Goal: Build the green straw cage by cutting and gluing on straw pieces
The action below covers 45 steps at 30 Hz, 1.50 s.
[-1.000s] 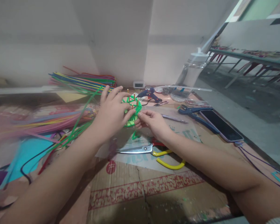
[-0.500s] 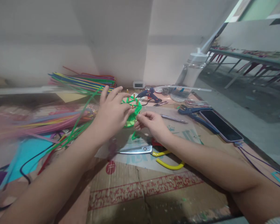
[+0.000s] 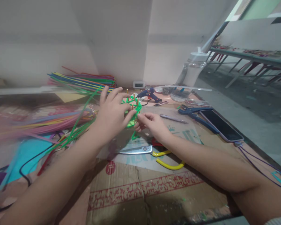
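Observation:
A small green woven basket-like piece (image 3: 131,122) with several upright wooden sticks stands on the sheet in front of me. My left hand (image 3: 113,114) holds its near left side between thumb and index finger, the other fingers raised and spread. From the right, my right hand (image 3: 153,125) pinches a green strip (image 3: 134,136) close against the side of the piece; a bent length of it hangs below my fingers. The fingertips partly hide the weave. Scissors with yellow handles (image 3: 170,166) lie just below, their blades pointing left.
Bundles of coloured strips (image 3: 84,82) lie at the back left, more in plastic wrap (image 3: 49,123) nearer. A blue glue gun (image 3: 148,93), a clear bottle (image 3: 189,78), a pen (image 3: 173,118), blue-handled pliers (image 3: 201,117) and a phone (image 3: 221,125) sit behind and to the right.
Both hands keep almost the same place and grip. The left thumb has shifted slightly to the right along the green piece.

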Available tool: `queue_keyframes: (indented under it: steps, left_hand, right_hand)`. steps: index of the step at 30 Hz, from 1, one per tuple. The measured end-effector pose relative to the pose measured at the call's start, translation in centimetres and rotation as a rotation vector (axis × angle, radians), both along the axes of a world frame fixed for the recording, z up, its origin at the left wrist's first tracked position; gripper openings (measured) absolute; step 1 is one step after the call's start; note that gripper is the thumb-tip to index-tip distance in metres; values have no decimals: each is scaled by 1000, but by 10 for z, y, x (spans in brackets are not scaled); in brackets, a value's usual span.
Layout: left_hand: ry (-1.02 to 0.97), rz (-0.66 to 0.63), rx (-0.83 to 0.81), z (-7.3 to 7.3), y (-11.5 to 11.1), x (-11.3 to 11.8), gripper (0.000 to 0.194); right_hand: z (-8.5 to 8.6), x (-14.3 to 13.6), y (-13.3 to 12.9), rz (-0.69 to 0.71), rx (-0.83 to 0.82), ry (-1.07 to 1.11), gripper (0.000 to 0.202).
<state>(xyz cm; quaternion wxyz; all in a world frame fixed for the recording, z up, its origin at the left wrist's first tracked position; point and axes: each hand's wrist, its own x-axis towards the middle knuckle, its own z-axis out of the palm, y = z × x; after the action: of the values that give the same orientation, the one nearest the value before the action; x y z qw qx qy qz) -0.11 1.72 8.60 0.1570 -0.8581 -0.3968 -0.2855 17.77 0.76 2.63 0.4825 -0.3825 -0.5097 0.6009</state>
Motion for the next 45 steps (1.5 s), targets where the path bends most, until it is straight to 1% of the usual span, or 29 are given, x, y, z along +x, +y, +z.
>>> queue_keyframes:
  steps: [2, 6, 10, 15, 22, 29, 34, 39, 42, 43, 45]
  left_hand:
    - [10, 7, 10, 0, 1, -1, 21]
    - [64, 34, 56, 1, 2, -3, 26]
    - [74, 44, 47, 1, 2, -4, 25]
    - [82, 47, 49, 2, 0, -2, 26]
    - [35, 26, 35, -1, 2, -1, 22]
    - [24, 33, 38, -2, 1, -1, 24]
    - [16, 31, 31, -1, 0, 0, 22]
    - [17, 33, 50, -4, 4, 0, 23]
    - [15, 35, 126, -3, 6, -3, 19]
    - [7, 35, 152, -1, 7, -5, 18]
    - [-24, 34, 181, 7, 6, -10, 18]
  right_hand:
    - [1, 3, 2, -35, 9, 0, 47]
    - [4, 5, 3, -73, 48, -60, 41]
    - [6, 2, 2, -61, 71, -95, 37]
    - [6, -1, 3, -49, 66, -83, 32]
    - [4, -3, 4, -28, 54, -74, 29]
    - [4, 1, 2, -24, 49, -41, 34]
    - [4, 0, 2, -16, 59, -58, 30]
    - [5, 3, 4, -24, 47, -84, 33]
    - [7, 11, 10, -18, 88, -145, 31]
    - [7, 15, 13, -20, 128, -198, 28]
    - [6, 22, 20, -54, 242, -360, 16]
